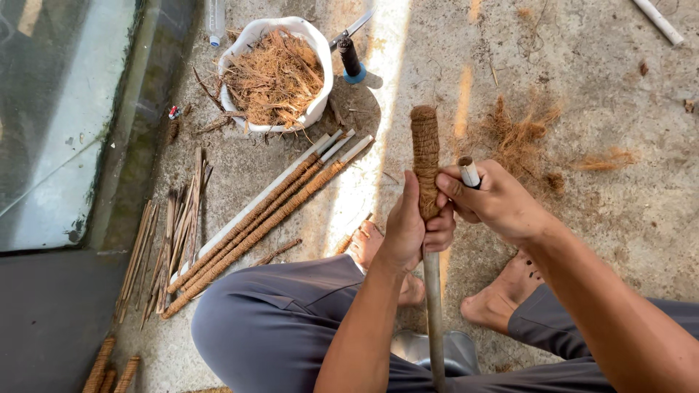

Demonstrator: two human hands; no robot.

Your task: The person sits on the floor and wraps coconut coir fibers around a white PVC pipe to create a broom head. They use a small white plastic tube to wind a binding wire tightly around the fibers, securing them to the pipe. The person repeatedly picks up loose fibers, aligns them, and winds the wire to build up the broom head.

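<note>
we grip a fibre-wrapped pole (426, 164) in our left hand (408, 229); right hand (495, 200) clutches a small tube (469, 172), above a sunlit concrete floor (597, 58).

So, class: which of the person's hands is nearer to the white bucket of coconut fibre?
Left. The left hand grips the fibre-wrapped pole, on the side towards the white bucket; the right hand sits beyond the pole, farther away.

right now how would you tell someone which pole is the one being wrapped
Start at the white bucket of brown fibre, then come down past the three wrapped poles lying on the concrete. The pole stands upright between the left hand and right hand; only its top is fibre-wrapped.
</note>
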